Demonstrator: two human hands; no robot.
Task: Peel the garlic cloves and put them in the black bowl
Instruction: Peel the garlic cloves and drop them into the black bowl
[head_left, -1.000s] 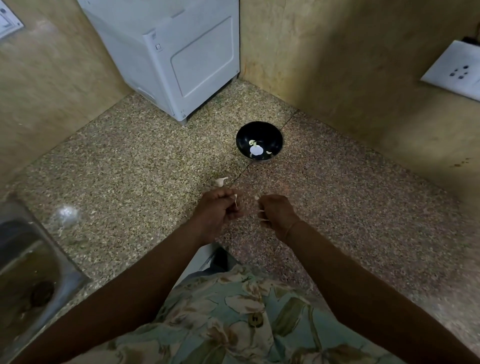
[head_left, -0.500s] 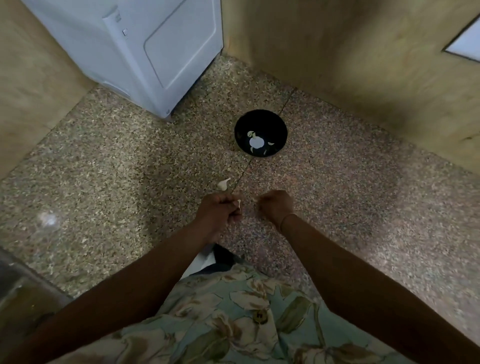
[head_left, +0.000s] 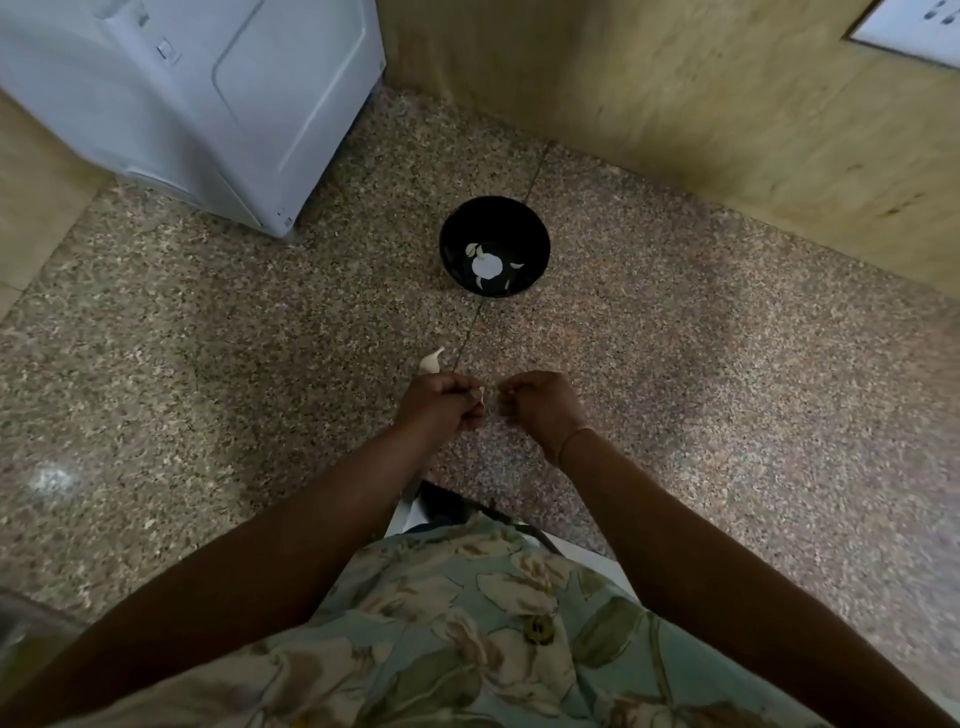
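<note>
Head view: left hand pinches pale clove.

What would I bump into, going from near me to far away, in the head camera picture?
Flowery shirt → left hand, pinching a garlic bit, beside right hand → loose garlic clove → black bowl → wall.

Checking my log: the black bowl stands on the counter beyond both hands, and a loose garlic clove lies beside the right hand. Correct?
No. The head view shows the loose garlic clove beyond the left hand, not the right hand. The black bowl does stand on the counter beyond both hands.
</note>
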